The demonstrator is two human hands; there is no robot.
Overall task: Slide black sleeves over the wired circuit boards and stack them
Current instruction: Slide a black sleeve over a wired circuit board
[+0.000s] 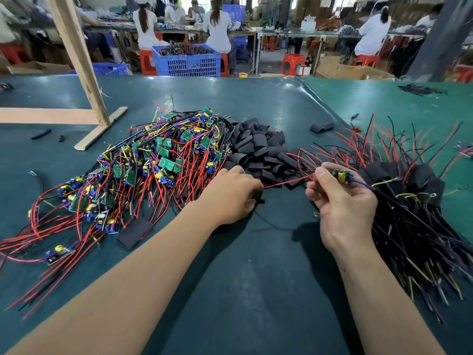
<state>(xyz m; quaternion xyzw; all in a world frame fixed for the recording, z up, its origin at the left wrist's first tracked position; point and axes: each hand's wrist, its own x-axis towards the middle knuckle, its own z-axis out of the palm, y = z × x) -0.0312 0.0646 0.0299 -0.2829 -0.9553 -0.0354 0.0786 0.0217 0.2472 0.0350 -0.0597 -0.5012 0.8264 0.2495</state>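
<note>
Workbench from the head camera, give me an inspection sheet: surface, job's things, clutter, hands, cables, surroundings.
Surface: green mat, a seam running back on the right.
Job's things: pile of bare circuit boards at left; heap of black sleeves in the middle; sleeved stack at right.
Clutter: one loose sleeve near the left forearm; another further back; wooden frame at rear left.
Hands: right hand pinches one bare board; left hand grips its red wire.
Cables: red and black leads fan out from both piles.
Surroundings: seated workers, blue crate, red stools.
</note>
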